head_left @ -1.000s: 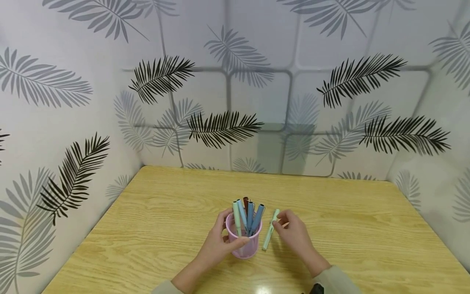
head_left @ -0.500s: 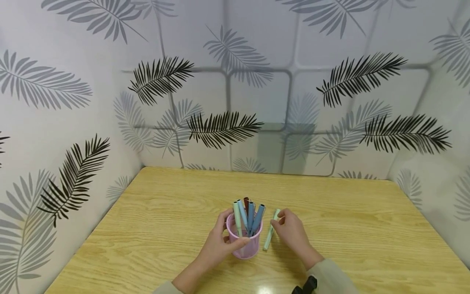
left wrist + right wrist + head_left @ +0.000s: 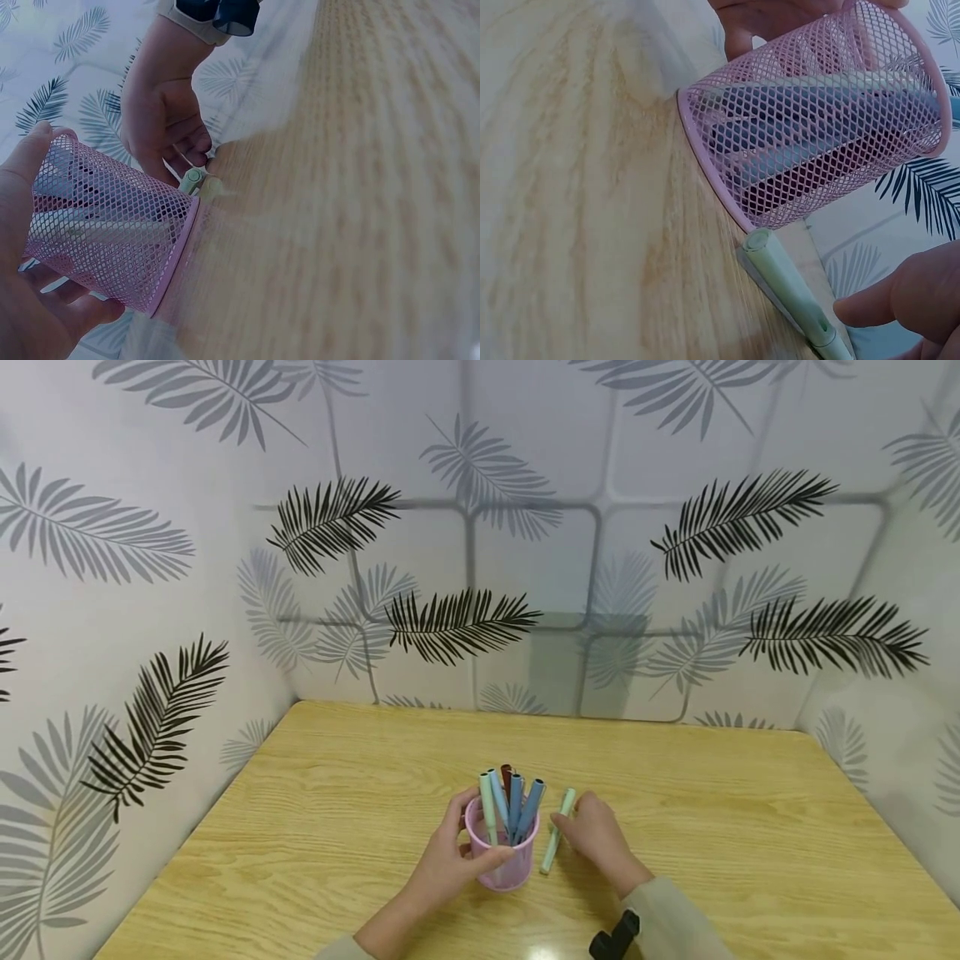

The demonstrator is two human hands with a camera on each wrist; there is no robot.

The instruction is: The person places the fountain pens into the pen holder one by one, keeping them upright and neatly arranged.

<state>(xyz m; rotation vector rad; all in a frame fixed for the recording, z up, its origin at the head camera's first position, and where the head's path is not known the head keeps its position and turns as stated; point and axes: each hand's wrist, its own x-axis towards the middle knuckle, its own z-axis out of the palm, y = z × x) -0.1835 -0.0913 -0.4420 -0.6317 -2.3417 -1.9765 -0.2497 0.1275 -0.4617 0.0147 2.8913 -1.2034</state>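
Observation:
My left hand (image 3: 448,858) grips a pink mesh pen cup (image 3: 112,225), its thumb and fingers around the sides. Several pens stand in the cup: a light green pen (image 3: 487,806), a light blue pen (image 3: 497,797), dark blue pens (image 3: 529,810) and a dark red pen (image 3: 506,777). Just right of the cup, another light green pen (image 3: 784,281) lies on the table. My right hand (image 3: 596,837) is right over this pen, fingers loosely bent. In the right wrist view a small gap shows between the thumb (image 3: 874,304) and the pen.
The wood-grain table (image 3: 360,793) extends around both hands. Leaf-patterned wall covering (image 3: 536,568) stands behind the table and along both sides. A black strapped device (image 3: 617,937) sits at the right sleeve.
My right hand has shifted slightly, its thumb now reaching across the lying pen. The left hand still holds the cup in place.

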